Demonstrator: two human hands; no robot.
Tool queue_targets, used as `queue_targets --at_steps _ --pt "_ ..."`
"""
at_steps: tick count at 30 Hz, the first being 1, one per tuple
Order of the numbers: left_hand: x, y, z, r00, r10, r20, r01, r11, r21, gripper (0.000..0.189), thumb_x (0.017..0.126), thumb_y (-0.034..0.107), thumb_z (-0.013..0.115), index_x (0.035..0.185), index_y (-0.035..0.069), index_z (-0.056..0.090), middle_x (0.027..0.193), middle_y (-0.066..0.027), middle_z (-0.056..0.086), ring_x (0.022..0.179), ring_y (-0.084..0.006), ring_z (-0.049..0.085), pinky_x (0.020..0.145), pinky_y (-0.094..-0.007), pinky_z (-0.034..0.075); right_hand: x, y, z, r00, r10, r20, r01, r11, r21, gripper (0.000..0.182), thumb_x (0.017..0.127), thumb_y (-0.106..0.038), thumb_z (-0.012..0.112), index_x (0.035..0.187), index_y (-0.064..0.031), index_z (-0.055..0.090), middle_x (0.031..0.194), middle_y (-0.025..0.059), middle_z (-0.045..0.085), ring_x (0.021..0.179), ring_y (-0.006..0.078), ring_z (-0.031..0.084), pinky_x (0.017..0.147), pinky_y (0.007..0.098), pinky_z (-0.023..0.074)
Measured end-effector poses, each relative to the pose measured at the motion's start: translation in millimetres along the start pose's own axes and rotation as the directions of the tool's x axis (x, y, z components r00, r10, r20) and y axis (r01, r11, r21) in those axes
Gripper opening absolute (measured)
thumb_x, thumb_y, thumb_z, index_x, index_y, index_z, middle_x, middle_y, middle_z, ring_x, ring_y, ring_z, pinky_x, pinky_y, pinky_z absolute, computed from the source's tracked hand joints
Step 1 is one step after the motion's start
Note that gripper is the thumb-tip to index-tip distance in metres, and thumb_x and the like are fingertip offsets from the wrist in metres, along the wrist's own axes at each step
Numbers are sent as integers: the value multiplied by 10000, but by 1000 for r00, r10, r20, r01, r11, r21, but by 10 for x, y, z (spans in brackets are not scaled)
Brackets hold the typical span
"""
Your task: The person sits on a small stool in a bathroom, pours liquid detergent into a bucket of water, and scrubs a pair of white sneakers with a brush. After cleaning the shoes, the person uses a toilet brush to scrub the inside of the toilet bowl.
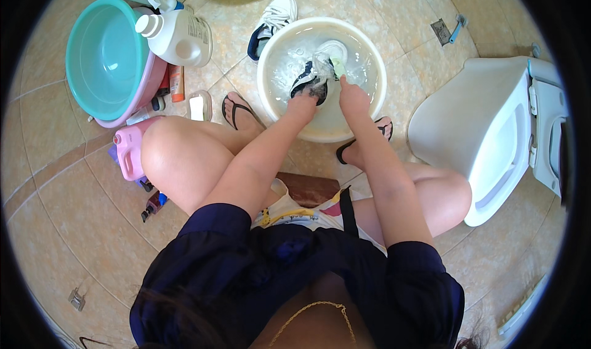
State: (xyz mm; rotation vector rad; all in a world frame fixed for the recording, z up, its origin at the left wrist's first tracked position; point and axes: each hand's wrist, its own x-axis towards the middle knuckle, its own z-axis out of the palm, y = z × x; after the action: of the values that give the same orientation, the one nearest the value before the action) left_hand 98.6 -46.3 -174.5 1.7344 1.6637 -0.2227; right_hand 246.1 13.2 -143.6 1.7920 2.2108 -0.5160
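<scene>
A round white basin (379, 79) of water stands on the tiled floor between my feet. In it lies a white and dark blue sneaker (330, 50), partly under water, its toe pointing away from me. My left hand (304, 105) grips the shoe at its heel opening, the fingertips hidden inside or beneath it. A light green brush (339, 66) is in my right hand (354, 99), its head against the side of the shoe near the laces. The matching sneaker (277, 19) rests on the floor just beyond the basin's rim.
Left of the basin are stacked teal (104, 58) and pink basins, a white jug (182, 39), a pink jug (131, 153) and a soap dish (199, 105). On the right stands a toilet (466, 118). A floor drain (442, 31) lies at the far right.
</scene>
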Motion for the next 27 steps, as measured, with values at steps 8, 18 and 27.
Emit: queue_targets --at_steps 8,18,27 --pt "-228 6 -81 984 50 -170 -67 993 -100 476 744 141 645 1183 71 476 1251 -210 395 989 -371 564 796 -436 497 -128 165 -190 994 26 -103 -4 978 209 314 898 -201 430 1172 -175 582 770 163 640 722 350 620 620 462 491" --pt "-465 283 -80 973 226 -47 -218 967 131 227 843 170 546 1033 48 537 947 -130 632 940 -298 591 756 -409 498 -555 -115 -539 945 -47 -324 87 990 108 321 867 -168 483 1169 -185 590 695 147 624 617 321 619 533 427 495" --pt "-357 210 3 973 228 26 -227 945 236 290 860 183 519 1145 129 537 980 -90 633 992 -257 553 740 -376 469 -549 -1 -244 992 -22 -124 21 1000 -9 426 831 -87 473 1251 -146 512 719 139 631 642 291 641 531 401 508"
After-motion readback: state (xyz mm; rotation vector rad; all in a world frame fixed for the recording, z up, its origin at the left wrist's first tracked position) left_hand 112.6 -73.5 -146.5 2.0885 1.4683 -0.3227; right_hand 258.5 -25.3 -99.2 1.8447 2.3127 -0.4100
